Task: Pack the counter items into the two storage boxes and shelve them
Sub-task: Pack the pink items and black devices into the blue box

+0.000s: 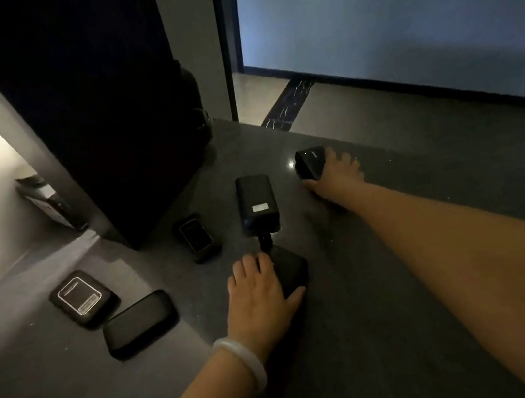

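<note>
As right hand holds black block, glossy counter

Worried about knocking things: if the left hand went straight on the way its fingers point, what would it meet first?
Probably the labelled black power bank just beyond the left hand, though depth is unclear.

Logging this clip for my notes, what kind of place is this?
Probably a dimly lit home or office counter: a dark stone countertop, a tall black cabinet at its back, and a doorway onto polished tile floor. Black devices lie on the counter.
</note>
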`<state>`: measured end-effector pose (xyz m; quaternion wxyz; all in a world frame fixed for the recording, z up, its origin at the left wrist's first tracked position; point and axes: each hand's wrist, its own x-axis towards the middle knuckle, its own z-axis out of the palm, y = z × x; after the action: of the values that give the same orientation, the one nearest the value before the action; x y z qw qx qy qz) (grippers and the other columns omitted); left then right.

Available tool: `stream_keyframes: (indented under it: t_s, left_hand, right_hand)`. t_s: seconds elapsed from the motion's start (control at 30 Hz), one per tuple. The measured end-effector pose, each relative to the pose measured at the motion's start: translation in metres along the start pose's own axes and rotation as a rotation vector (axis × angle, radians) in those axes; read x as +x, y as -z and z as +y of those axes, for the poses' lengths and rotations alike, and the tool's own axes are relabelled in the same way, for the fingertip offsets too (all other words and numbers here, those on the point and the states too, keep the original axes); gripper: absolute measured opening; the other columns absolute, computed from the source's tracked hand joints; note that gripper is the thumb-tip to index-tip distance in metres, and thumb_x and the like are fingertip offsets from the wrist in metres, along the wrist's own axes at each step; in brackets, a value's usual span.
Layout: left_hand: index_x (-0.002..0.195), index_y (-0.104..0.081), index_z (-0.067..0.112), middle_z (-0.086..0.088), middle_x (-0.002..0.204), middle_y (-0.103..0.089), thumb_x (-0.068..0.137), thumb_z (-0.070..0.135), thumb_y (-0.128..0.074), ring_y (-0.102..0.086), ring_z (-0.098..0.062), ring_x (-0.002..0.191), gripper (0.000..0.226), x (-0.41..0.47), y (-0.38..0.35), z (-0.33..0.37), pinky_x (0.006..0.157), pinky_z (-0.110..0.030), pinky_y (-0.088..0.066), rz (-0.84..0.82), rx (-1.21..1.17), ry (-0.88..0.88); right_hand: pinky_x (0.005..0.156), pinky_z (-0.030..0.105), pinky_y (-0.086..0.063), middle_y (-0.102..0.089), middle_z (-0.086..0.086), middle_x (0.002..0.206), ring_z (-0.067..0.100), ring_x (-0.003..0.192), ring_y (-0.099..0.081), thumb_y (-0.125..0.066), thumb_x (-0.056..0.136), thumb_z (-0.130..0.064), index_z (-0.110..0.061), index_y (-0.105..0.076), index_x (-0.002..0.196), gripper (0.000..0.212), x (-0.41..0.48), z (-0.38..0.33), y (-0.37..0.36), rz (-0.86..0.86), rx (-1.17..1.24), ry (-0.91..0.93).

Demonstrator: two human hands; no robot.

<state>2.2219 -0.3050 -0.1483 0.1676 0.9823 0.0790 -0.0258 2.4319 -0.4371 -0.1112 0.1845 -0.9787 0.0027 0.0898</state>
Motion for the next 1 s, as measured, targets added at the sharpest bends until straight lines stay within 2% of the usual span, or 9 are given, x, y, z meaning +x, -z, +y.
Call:
stream_keyframes:
  t_s: [0.1,0.27,0.47,0.57,0.67,0.8,1.0]
  left_hand:
    - [0.146,-0.024,0.019,-0.003,0.139,-0.03,0.084,0.067,-0.05,-0.033,-0.02,0.126,0.083,0.001,-0.006,-0.002,0.107,-0.035,-0.032,0.024,-0.009,-0.008]
    - [0.146,-0.024,0.016,-0.006,0.14,-0.03,0.084,0.067,-0.051,-0.032,-0.023,0.129,0.084,0.002,-0.01,-0.003,0.108,-0.037,-0.032,0.045,0.022,0.009]
    - [0.147,-0.024,0.017,-0.006,0.144,-0.029,0.078,0.07,-0.057,-0.031,-0.024,0.132,0.093,-0.002,-0.005,-0.001,0.11,-0.038,-0.031,-0.009,0.005,0.023]
    - [0.147,-0.025,0.018,-0.006,0.145,-0.029,0.077,0.066,-0.062,-0.03,-0.024,0.133,0.092,-0.008,0.0,0.001,0.111,-0.039,-0.03,-0.054,-0.015,0.012]
    - [0.146,-0.026,0.019,-0.005,0.144,-0.03,0.079,0.061,-0.064,-0.031,-0.023,0.133,0.088,-0.024,0.0,0.004,0.111,-0.038,-0.031,-0.084,-0.017,-0.03]
    - [0.144,-0.03,0.018,-0.004,0.14,-0.033,0.079,0.061,-0.064,-0.034,-0.021,0.129,0.085,-0.048,-0.004,0.012,0.108,-0.034,-0.035,-0.105,-0.002,-0.11]
    - [0.141,-0.034,0.02,-0.002,0.138,-0.037,0.077,0.063,-0.064,-0.035,-0.021,0.128,0.083,-0.078,-0.014,0.05,0.106,-0.034,-0.037,-0.184,-0.001,-0.324]
  right_hand:
    - [0.116,0.051,-0.016,-0.01,0.021,0.158,0.04,0.143,-0.015,-0.058,0.088,-0.057,-0.024,-0.001,0.155,0.095,0.028,0.0,-0.02,-0.005,-0.055,-0.008]
    - [0.114,0.051,-0.019,-0.018,0.024,0.152,0.042,0.137,-0.021,-0.048,0.096,-0.047,-0.023,-0.006,0.155,0.076,0.022,0.01,-0.041,0.041,-0.193,0.042]
    - [0.113,0.047,-0.025,-0.024,0.019,0.147,0.038,0.133,-0.027,-0.063,0.087,-0.038,-0.026,-0.016,0.151,0.08,-0.065,0.037,-0.04,0.035,-0.123,0.035]
    - [0.113,0.047,-0.028,-0.025,0.015,0.148,0.035,0.134,-0.027,-0.071,0.082,-0.034,-0.023,-0.013,0.152,0.091,-0.118,0.054,-0.034,-0.003,-0.025,-0.037]
    - [0.116,0.043,-0.025,-0.02,0.012,0.152,0.032,0.139,-0.024,-0.076,0.079,-0.032,-0.015,-0.009,0.153,0.101,-0.169,0.075,-0.029,-0.032,0.015,-0.149]
    - [0.11,0.035,-0.033,-0.033,0.009,0.14,0.026,0.13,-0.033,-0.077,0.076,-0.039,-0.011,-0.032,0.142,0.085,-0.231,0.109,-0.026,-0.044,0.014,-0.295]
    - [0.109,0.033,-0.034,-0.037,0.004,0.139,0.023,0.13,-0.034,-0.076,0.074,-0.044,-0.016,-0.029,0.146,0.091,-0.322,0.164,-0.017,0.045,0.135,-0.432]
